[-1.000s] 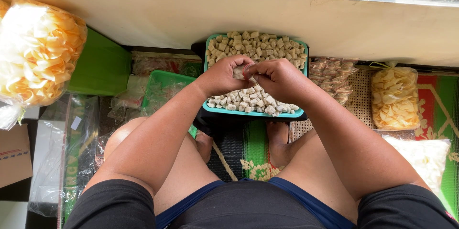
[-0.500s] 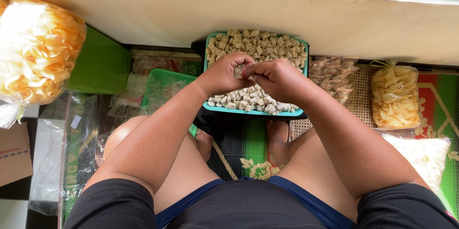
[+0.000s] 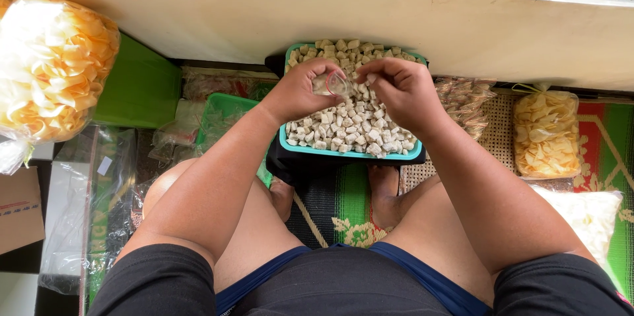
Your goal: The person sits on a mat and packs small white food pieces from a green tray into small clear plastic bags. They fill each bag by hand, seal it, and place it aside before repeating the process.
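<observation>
A teal tray [image 3: 350,153] full of small beige cube-shaped snacks [image 3: 350,124] rests in front of me on a dark stand. Both hands hover over its far half. My left hand [image 3: 300,88] pinches a small clear plastic bag [image 3: 335,82] holding a few beige pieces. My right hand [image 3: 401,91] grips the same bag's mouth from the other side, fingers curled. My bare feet show below the tray on a woven mat.
A big bag of orange crackers [image 3: 56,65] sits at the left above a green box [image 3: 139,88]. A second green tray [image 3: 228,114] lies left of the teal one. Bagged yellow chips [image 3: 545,132], a white bag [image 3: 588,213], loose plastic bags [image 3: 86,210] and a cream wall [image 3: 264,5] surround me.
Both hands stayed together over the tray, shifting only slightly while working the small clear bag between the fingers.
</observation>
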